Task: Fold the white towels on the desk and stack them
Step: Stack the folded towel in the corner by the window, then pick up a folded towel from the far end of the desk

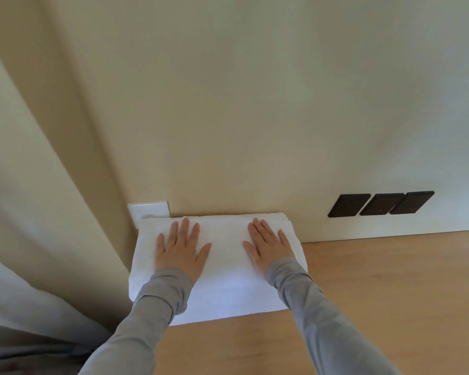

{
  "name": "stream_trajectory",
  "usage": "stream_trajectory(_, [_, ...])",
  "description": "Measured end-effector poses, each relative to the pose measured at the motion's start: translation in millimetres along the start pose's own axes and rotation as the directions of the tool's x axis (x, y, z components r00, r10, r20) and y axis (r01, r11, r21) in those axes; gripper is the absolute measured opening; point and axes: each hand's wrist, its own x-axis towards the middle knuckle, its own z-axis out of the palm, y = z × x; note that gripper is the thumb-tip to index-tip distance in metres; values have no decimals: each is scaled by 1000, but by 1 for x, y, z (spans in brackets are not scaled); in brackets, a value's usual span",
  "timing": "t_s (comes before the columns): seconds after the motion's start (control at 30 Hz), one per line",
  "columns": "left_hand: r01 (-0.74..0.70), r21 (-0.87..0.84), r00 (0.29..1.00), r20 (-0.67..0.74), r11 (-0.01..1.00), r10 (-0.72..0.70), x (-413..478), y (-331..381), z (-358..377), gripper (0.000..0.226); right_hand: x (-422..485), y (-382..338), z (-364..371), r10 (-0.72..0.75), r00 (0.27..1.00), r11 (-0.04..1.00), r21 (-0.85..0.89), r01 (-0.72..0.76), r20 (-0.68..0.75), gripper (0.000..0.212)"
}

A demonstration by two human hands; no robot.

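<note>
A stack of folded white towels (225, 282) lies on the wooden desk (377, 293), pushed into the back left corner against the wall. My left hand (180, 249) rests flat on the stack's left half, fingers spread. Flat on the right half lies my right hand (268, 246), fingers also apart. Neither hand grips the cloth. Layered edges show at the stack's far right corner. Both arms wear grey sleeves.
A cream wall (255, 104) rises right behind the towels. A white wall plate (149, 211) sits at the corner and three dark wall plates (381, 203) to the right. A pale curtain (25, 239) hangs at the left, beside the desk.
</note>
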Motion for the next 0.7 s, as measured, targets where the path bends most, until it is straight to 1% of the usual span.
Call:
stream_trajectory(0.07, [2,-1,1000,-3,1000,-2,-2,6,-16,62,-5,-3,-16,-9,999,999,50,11,-42,57])
stream_trajectory(0.13, [-16,-4,998,-61,1000,15,-6,17,-31,61,-14,-3,-35,-17,990,997,67,27,-141,56])
stream_trajectory(0.23, [-91,-3,986,-139,996,89,-12,48,-54,59,-32,6,-63,-9,967,998,55,24,-254,56])
stream_trajectory(0.33, [-180,13,968,-178,984,180,-16,91,-76,59,-55,29,-92,23,947,998,60,-3,-321,54])
stream_trajectory(0.43, [-272,23,943,-194,962,271,-24,144,-91,58,-84,70,-119,76,931,997,52,-62,-356,54])
stream_trajectory(0.53, [-354,40,911,-212,934,354,-36,208,-103,56,-126,123,-145,170,898,985,92,-145,-405,53])
stream_trajectory(0.7, [-506,97,824,-240,857,513,-78,336,-116,54,-221,228,-183,315,832,949,124,-291,-456,50])
